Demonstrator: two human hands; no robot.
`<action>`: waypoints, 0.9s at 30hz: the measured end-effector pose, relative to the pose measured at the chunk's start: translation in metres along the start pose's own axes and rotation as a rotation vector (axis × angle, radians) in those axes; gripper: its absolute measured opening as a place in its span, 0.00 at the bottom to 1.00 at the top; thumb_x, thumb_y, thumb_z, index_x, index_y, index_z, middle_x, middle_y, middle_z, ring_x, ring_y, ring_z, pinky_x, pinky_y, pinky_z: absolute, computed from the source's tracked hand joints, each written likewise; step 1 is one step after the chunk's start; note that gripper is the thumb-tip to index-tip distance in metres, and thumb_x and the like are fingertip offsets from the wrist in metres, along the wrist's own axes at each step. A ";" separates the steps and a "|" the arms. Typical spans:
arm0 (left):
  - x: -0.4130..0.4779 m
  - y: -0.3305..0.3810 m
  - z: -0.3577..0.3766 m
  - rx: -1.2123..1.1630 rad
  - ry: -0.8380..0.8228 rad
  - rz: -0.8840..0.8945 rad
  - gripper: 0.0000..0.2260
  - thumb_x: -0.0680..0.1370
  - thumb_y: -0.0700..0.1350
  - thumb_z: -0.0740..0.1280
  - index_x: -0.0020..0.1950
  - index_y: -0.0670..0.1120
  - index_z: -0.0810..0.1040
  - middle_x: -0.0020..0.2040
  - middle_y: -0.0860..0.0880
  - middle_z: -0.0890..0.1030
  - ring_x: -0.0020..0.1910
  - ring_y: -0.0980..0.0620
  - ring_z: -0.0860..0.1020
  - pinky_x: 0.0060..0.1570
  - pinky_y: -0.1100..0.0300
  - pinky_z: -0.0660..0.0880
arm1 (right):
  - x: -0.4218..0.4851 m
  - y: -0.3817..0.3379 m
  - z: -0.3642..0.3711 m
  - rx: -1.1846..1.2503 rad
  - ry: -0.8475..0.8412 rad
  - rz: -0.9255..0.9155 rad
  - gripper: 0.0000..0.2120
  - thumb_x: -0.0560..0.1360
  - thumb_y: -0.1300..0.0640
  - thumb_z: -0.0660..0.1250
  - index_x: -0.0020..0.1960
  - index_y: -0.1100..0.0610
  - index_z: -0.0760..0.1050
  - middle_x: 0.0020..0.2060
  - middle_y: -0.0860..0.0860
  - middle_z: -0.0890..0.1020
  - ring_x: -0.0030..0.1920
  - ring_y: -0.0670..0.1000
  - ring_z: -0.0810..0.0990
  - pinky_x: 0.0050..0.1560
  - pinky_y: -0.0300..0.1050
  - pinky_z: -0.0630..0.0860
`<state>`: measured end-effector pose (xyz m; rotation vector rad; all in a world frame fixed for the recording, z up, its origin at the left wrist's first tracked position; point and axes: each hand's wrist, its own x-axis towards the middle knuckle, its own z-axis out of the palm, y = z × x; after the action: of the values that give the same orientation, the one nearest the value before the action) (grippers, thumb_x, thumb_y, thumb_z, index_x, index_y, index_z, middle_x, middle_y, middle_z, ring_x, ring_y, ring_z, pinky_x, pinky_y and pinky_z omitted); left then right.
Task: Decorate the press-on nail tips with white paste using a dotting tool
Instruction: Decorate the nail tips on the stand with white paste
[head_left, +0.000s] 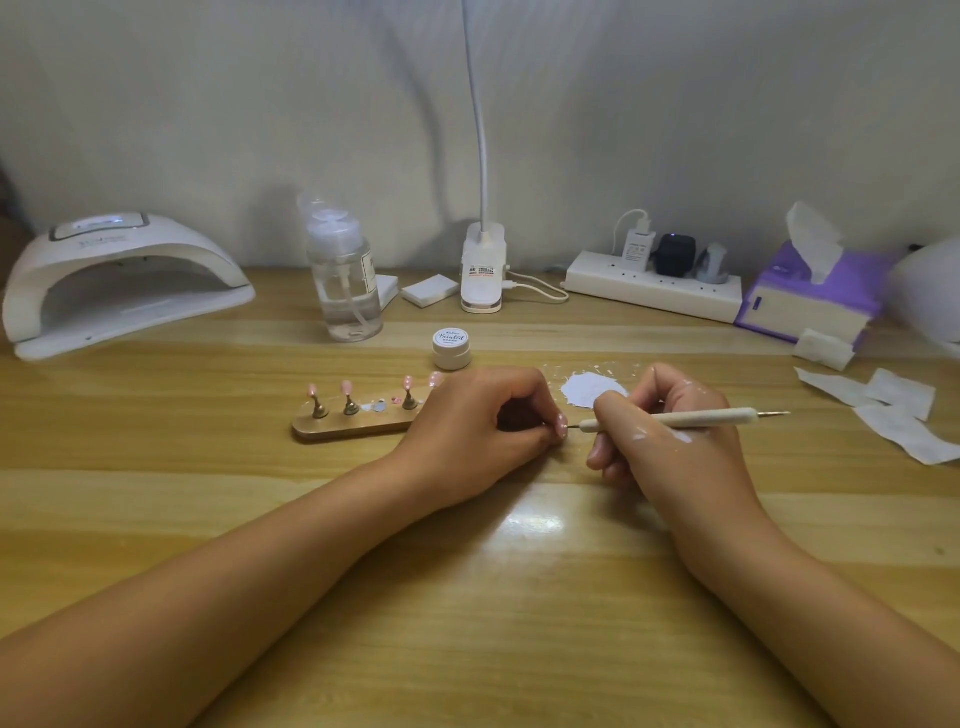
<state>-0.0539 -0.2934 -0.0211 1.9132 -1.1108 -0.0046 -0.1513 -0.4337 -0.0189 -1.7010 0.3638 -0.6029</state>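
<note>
I see the left hand (478, 431) resting on the worktop (467, 597), fingers curled, pinching a pink nail tip (561, 425) between thumb and forefinger. The right hand (670, 441), smeared with white, grips the dotting tool (696, 417) like a pen. Its fine point is aimed left at that nail tip; it seems to touch, though I cannot be sure from here. The white paste (592, 389) lies spread on a clear sheet just behind the right hand. Left of the hands stands the wooden holder (353, 428), with other pink tips (346, 387) upright on its pegs. Behind it sits a small white jar (452, 348), lid on. Further back are a pump bottle (345, 280) and a curing lamp (119, 280).
</note>
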 end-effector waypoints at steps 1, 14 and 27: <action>0.000 0.000 0.000 0.003 0.001 0.001 0.04 0.73 0.36 0.74 0.43 0.45 0.83 0.41 0.56 0.84 0.43 0.60 0.83 0.48 0.53 0.79 | 0.000 0.000 0.000 -0.001 -0.004 0.000 0.09 0.63 0.53 0.65 0.32 0.54 0.65 0.24 0.55 0.81 0.23 0.47 0.75 0.26 0.43 0.70; 0.000 0.000 0.001 0.015 -0.001 -0.010 0.03 0.73 0.37 0.73 0.43 0.45 0.83 0.42 0.53 0.85 0.43 0.56 0.83 0.47 0.50 0.78 | -0.002 -0.003 0.001 -0.010 0.001 0.005 0.09 0.62 0.54 0.64 0.31 0.54 0.64 0.22 0.56 0.80 0.22 0.47 0.73 0.25 0.41 0.69; -0.001 0.001 0.001 0.026 0.001 0.012 0.07 0.73 0.37 0.74 0.41 0.49 0.82 0.41 0.54 0.84 0.42 0.56 0.82 0.45 0.51 0.78 | -0.001 -0.003 -0.001 0.070 0.015 0.011 0.12 0.68 0.57 0.69 0.33 0.55 0.66 0.24 0.56 0.80 0.23 0.48 0.75 0.26 0.40 0.72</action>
<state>-0.0551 -0.2933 -0.0213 1.9293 -1.1267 0.0182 -0.1530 -0.4331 -0.0165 -1.6279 0.3584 -0.6139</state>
